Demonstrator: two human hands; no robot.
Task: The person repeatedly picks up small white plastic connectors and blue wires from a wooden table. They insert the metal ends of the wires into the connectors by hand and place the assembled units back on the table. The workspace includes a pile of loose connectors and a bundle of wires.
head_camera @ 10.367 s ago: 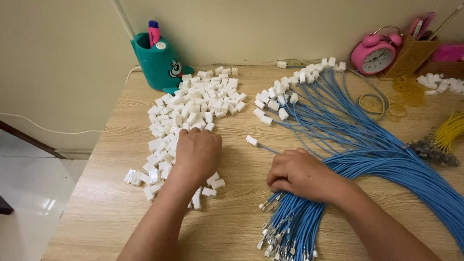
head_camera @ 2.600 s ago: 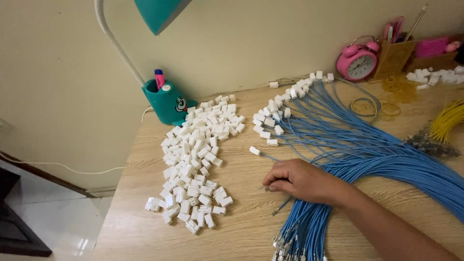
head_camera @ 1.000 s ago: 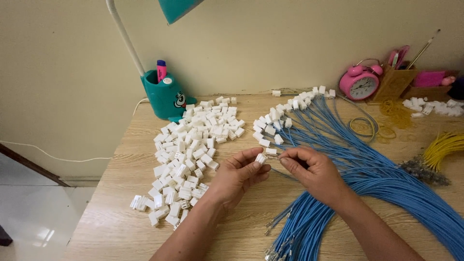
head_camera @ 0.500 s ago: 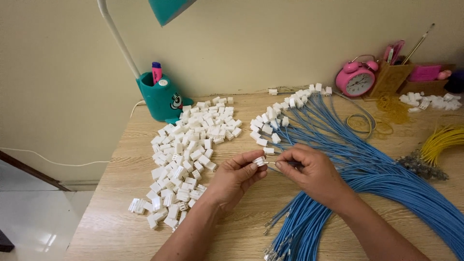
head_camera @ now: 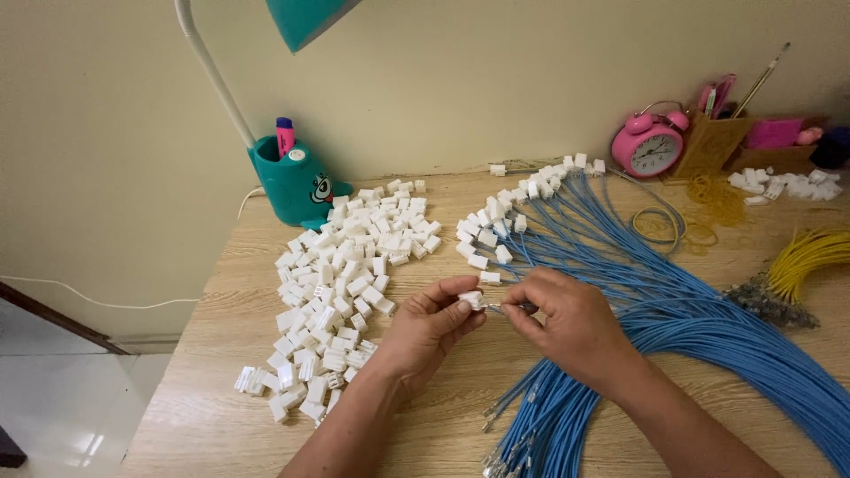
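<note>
Left hand pinches a small white connector between thumb and fingertips, fingers closed on it. Right hand sits just right of it, fingertips closed on the end of a blue wire, whose metal tip meets the connector; whether it is seated inside is hard to tell at this size. The hands are nearly touching, over the near middle of the wooden table.

Left of the hands: a loose pile of white connectors running from near left to far. Right and under the right forearm: a big bundle of blue wires; their far ends already carry white housings, their near ends show bare metal terminals.

Far left: teal lamp base holding a marker, white lamp arm going up. Far right: pink alarm clock, a brown pen holder, rubber bands. Right edge: yellow wires.
</note>
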